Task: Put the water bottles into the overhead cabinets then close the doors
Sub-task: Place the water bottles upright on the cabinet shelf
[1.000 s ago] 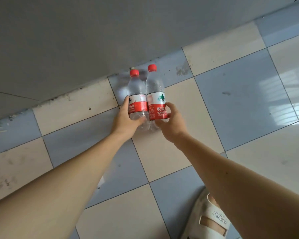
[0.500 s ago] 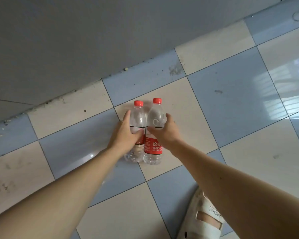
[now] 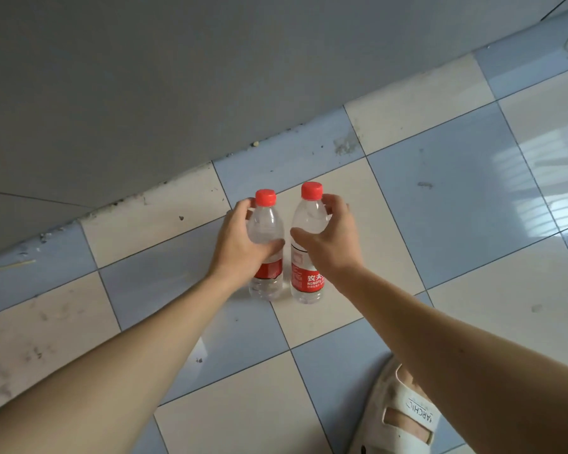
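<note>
- Two clear plastic water bottles with red caps and red labels stand upright side by side, just apart: the left bottle (image 3: 265, 247) and the right bottle (image 3: 309, 247). Whether their bases rest on the tiled floor (image 3: 456, 198) or hang just above it cannot be told from this view.
- The left hand (image 3: 240, 247) grips the left bottle at its shoulder, thumb across the front and fingers curled round the far side, just under the cap.
- The right hand (image 3: 332, 240) grips the right bottle the same way, thumb on the near side and fingers wrapped behind the neck.
- Beyond the bottles, the blue and cream tiles meet a grey wall (image 3: 177, 77), with grime along the joint. A foot in a pale sandal (image 3: 397, 417) shows at the lower right, under the right forearm.
- No cabinet is in view, so the step in hand looks like the pick-up, one bottle per hand, with the stowing and door-closing not yet begun.
- The next move likely calls for raising both bottles together, keeping them upright, and turning up toward the overhead cabinets; a door may need opening with both hands occupied.
</note>
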Demonstrator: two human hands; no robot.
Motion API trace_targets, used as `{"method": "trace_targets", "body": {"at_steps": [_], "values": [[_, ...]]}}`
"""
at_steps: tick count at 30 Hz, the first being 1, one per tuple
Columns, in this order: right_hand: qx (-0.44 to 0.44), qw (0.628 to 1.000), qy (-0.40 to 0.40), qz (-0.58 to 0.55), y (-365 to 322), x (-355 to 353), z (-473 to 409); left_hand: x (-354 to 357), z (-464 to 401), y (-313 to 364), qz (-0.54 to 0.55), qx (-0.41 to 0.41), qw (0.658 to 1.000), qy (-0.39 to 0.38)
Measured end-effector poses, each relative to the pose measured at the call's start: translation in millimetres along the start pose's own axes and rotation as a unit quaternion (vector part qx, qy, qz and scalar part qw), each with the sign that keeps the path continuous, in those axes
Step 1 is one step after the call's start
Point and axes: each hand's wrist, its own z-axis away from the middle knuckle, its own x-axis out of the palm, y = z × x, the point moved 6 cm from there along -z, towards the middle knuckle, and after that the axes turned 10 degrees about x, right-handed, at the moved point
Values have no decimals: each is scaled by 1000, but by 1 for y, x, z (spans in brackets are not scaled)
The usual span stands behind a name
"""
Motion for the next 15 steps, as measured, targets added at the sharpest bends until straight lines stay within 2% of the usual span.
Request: {"method": "trace_targets", "body": {"at_steps": [5, 9, 12, 15], "values": [[-101, 995, 7, 12, -36, -25, 21, -30, 9, 30, -63, 94, 993, 44], [-155, 986, 19, 61, -35, -33, 35, -44, 24, 30, -87, 156, 981, 78], [-173, 981, 22, 86, -30, -31, 42, -43, 31, 22, -90, 166, 979, 74], [-154, 984, 19, 86, -22, -29, 43, -36, 31, 16, -80, 158, 982, 62]]}}
